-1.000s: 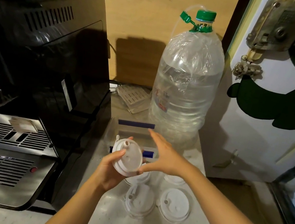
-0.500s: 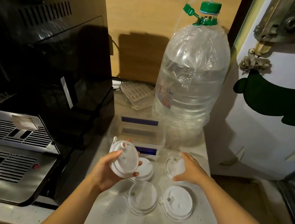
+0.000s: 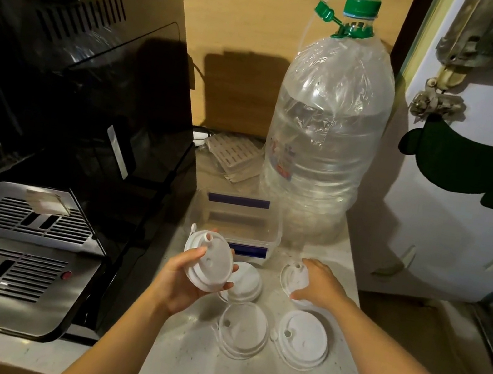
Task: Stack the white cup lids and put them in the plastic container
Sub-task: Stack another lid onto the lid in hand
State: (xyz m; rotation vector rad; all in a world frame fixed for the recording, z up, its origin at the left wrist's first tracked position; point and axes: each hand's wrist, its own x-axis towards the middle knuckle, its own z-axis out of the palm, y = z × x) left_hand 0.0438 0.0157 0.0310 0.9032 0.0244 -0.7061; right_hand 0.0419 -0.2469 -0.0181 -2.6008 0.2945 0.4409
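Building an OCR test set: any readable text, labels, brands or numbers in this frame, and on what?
No text can be read anywhere.
Water bottle: a red and blue label low on its left side, too blurred to read.
Plastic container: two blue strips, no lettering visible.
Coffee machine: no legible marking.
Cup lids, e.g. the one in the left hand: plain white.
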